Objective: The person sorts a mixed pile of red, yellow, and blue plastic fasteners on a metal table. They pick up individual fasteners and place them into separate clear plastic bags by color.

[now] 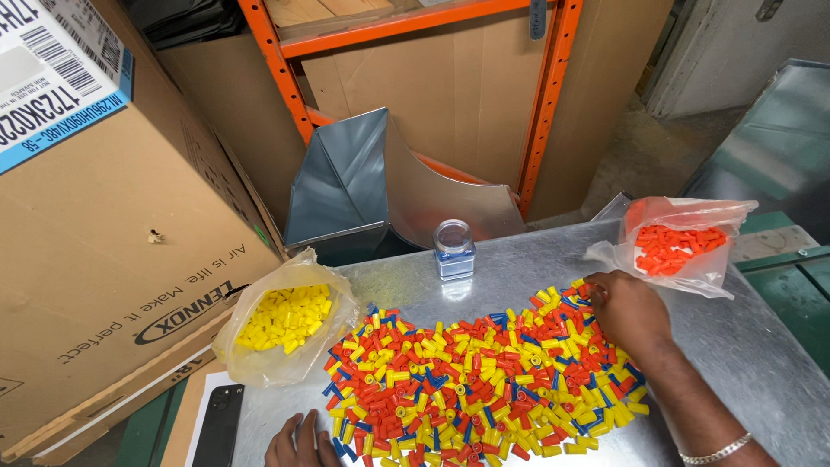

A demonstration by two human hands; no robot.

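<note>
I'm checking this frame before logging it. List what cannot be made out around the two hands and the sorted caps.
- Left hand, head view: cut off by the bottom edge; only fingers show beside the mixed pile.
- Right hand: fingertips buried in the pile; a pinched cap cannot be seen.
- Small clear jar: contents too small to tell.
- Yellow-cap bag and orange-cap bag: plastic folds hide how full they are.

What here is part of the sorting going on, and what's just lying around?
In use: mixed pile of caps, bag of yellow caps, bag of orange caps, small clear jar, right hand, left hand.
Lying about: phone, cardboard box, metal duct.
</note>
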